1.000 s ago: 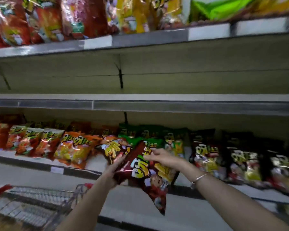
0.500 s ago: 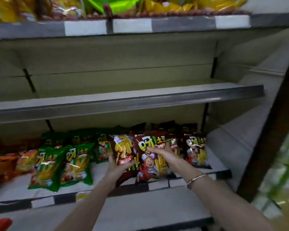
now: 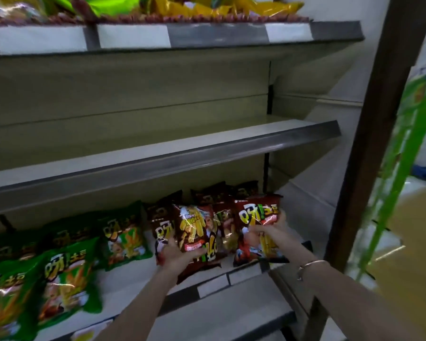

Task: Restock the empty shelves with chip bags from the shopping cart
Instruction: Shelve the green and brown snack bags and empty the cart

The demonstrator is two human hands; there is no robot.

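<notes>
Showing the right end of a store shelving bay, read from left to right. At eight o'clock, glossy green foil chip bags (image 3: 64,279) lie on their backs on the pale metal lower shelf (image 3: 244,275).

At six o'clock the left hand (image 3: 180,257) grips a dark brown foil chip bag (image 3: 194,227) by its lower part. The palm is under the bottom seam and the thumb lies across the front. The forearm reaches up and forward from seven o'clock.

Just beside it, toward four o'clock, the right hand (image 3: 271,233) is clamped on a red-brown foil chip bag (image 3: 258,212). Its fingers curl over the middle of the front panel. The wrist wears a thin metal bracelet (image 3: 311,264). The two hands are apart, one bag in each, and both bags stand tilted back at the shelf's right end, against similar bags behind them.

Above, running from nine to two o'clock, the grey-edged middle shelf (image 3: 182,148) shows no stock. A dark brown upright post (image 3: 369,143) closes the bay at three o'clock. The shopping cart is out of view.

Handling, as a judgement: such bags are light, air-filled and soft, with slick film and brittle contents. A loose hold at the seam or along the side edges should serve better than squeezing the middle, where the right hand now presses.
</notes>
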